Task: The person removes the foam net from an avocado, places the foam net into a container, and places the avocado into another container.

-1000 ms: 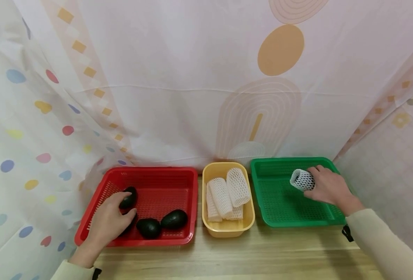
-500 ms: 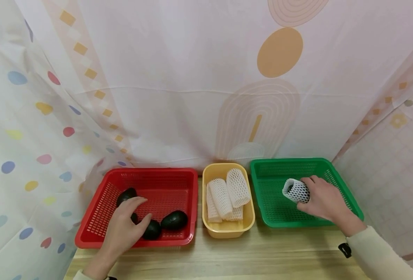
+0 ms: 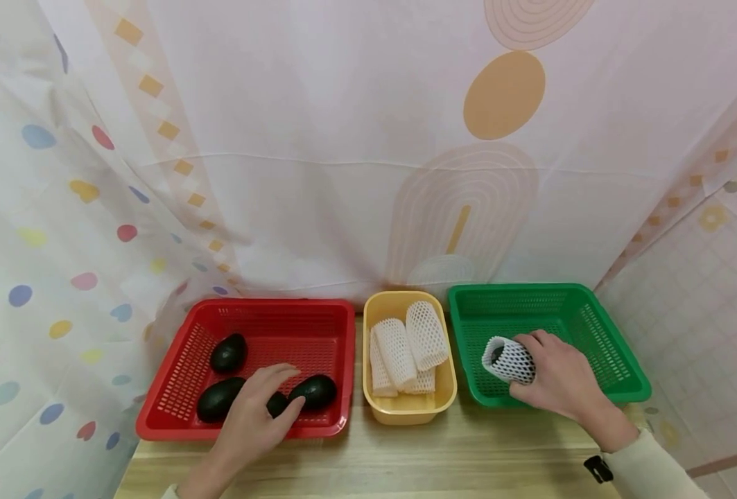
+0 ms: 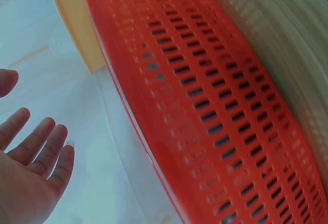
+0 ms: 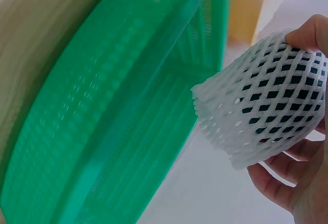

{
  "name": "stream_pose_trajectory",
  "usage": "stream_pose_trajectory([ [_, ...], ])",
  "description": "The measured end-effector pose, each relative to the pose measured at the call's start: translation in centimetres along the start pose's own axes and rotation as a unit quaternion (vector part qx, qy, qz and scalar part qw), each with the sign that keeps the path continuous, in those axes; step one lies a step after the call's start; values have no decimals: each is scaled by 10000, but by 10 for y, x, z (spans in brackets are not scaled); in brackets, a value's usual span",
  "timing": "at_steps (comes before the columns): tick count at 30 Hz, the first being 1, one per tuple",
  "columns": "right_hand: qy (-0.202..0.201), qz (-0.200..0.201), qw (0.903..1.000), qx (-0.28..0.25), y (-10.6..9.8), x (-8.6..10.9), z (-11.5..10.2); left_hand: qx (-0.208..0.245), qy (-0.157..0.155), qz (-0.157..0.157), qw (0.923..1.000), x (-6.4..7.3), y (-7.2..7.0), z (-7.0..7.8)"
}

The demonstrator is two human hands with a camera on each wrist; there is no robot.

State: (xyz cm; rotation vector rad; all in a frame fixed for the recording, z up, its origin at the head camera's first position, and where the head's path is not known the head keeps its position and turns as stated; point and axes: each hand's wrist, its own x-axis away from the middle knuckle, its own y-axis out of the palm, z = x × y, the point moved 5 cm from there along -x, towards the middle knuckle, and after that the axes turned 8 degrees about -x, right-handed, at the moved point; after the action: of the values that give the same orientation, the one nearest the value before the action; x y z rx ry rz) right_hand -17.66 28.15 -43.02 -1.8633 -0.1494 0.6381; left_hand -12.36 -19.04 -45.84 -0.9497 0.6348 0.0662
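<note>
My left hand (image 3: pixel 254 420) hovers above the front of the red basket (image 3: pixel 281 315), its fingers spread and holding nothing. Several dark avocados lie in that basket: one avocado (image 3: pixel 228 353) toward the back, another avocado (image 3: pixel 218 400) at front left, one mostly hidden behind my hand, and an avocado (image 3: pixel 315 392) close to my thumb. Over the green basket (image 3: pixel 549 293), my right hand (image 3: pixel 558 380) grips an avocado inside a white foam net sleeve (image 3: pixel 510 360). In the right wrist view, the dark fruit shows through the mesh of the sleeve (image 5: pixel 277 96), whose free end gapes past it.
Between the two baskets stands a yellow bin (image 3: pixel 409 417) with several white foam net sleeves (image 3: pixel 396 350) in it. All three containers sit on a wooden table (image 3: pixel 399 461). A patterned curtain (image 3: pixel 318 208) hangs behind them.
My left hand has let go of the back-left avocado and moved right, toward the front-right ones. My right hand has carried the sleeved avocado left and nearer the front of the green basket.
</note>
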Motion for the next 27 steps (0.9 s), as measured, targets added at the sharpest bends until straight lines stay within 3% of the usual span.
stream_pose_trajectory([
  [6,-291,178,9994,-52,10,5,-23,210,223,16,9995,3,10,15],
  [13,-356,250,9990,-57,20,13,-43,367,437,-50,9984,7,24,29],
  [19,-504,324,9980,-219,27,18,-59,371,388,-187,9984,14,35,38],
  [27,-685,347,9964,-361,48,32,-78,990,404,-258,9939,20,49,50],
])
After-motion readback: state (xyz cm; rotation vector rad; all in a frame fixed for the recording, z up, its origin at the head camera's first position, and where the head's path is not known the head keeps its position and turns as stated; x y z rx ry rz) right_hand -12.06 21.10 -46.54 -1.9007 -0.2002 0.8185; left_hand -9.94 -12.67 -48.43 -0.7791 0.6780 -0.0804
